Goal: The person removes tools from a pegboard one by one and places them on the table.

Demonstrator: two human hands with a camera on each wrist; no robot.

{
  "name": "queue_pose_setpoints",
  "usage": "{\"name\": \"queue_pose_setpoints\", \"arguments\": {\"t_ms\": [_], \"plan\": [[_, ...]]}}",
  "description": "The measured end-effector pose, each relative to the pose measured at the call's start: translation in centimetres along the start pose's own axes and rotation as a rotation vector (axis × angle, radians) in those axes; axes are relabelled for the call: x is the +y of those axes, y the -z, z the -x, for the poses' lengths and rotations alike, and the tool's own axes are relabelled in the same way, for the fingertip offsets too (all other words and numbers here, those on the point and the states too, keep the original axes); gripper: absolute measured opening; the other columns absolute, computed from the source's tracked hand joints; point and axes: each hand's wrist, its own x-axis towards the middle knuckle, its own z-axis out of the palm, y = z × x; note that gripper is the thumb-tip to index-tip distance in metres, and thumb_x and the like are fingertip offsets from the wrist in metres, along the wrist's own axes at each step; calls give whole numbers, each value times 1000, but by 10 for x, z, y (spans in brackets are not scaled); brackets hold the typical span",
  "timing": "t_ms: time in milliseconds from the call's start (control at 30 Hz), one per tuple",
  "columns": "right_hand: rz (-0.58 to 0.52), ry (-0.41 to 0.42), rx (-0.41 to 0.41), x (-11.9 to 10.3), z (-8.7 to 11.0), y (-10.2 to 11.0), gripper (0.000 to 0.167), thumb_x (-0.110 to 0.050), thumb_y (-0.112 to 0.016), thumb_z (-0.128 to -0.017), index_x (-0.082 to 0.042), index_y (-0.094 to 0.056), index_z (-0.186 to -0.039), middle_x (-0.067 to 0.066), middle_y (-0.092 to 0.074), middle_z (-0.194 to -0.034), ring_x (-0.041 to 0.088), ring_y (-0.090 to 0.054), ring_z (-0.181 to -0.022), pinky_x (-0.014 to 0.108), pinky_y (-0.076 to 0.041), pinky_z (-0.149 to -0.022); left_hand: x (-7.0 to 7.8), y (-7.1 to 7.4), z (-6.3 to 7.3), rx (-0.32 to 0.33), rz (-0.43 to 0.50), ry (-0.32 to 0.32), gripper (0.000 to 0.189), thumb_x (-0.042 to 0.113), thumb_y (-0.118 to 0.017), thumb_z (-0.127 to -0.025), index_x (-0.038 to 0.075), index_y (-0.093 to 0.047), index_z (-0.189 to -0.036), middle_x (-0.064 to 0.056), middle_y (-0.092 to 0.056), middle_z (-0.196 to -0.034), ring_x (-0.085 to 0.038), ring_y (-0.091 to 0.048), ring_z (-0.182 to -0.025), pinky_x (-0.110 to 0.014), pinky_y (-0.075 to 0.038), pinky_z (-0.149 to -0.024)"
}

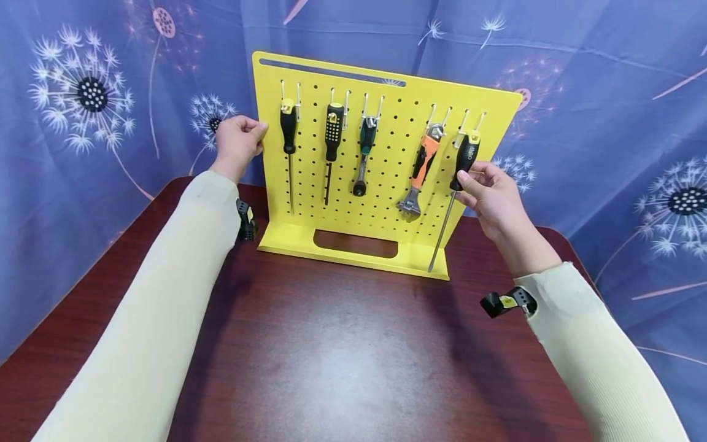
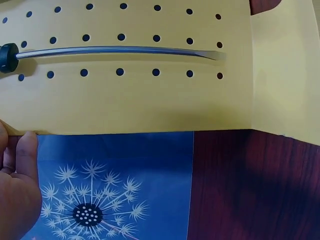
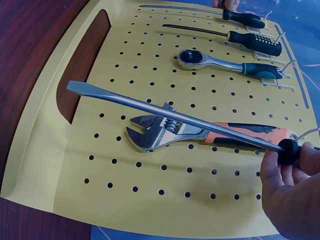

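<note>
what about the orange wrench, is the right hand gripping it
No, the right hand grips the rightmost screwdriver, while the orange wrench hangs beside it on the pegboard.

Blue dandelion-print curtain behind a glossy reddish-brown table.

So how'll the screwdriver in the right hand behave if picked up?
Screwdriver looks stiff: its shaft appears to be straight metal. It may pivot, since the right hand pinches the handle near its lower end. Laid down, it could roll, as the shaft seems round.
</note>
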Motion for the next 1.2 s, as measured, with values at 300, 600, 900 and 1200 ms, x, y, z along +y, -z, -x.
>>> {"name": "queue_pose_setpoints", "arguments": {"t_ms": [300,600,900,1200], "plan": [[14,15,-7,0,3,0,10,-7,-63,-100,-15,-58,-103,-7,-60,-91,4,-64,-87,16,-60,-76,0,3,0,-27,-22,24,14,23,-64,-102,15,-65,-91,10,-55,-78,-4,-54,-69,-15,-51,-66],[-2,39,-25,2,13,4,12,-6,-64,-100,-15,-59,-94,-7,-56,-86,5,-60,-82,17,-59,-74,2,3,0,-32,-50,6,15,22,-63,-102,14,-64,-91,11,-54,-78,-3,-53,-68,-16,-52,-69],[-49,23,-41,6,30,20,12,-5,-67,-98,-13,-61,-91,-5,-60,-83,7,-64,-79,20,-59,-73,4,4,3,-38,-94,-15,15,23,-62,-103,12,-64,-93,12,-53,-77,-2,-53,-66,-17,-51,-70],[-23,-37,-48,11,37,41,11,-6,-63,-100,-15,-66,-96,-6,-65,-87,5,-68,-85,19,-60,-72,4,3,2,-35,-142,-29,19,25,-62,-103,7,-67,-102,12,-54,-79,-1,-55,-68,-28,-59,-92]]}}
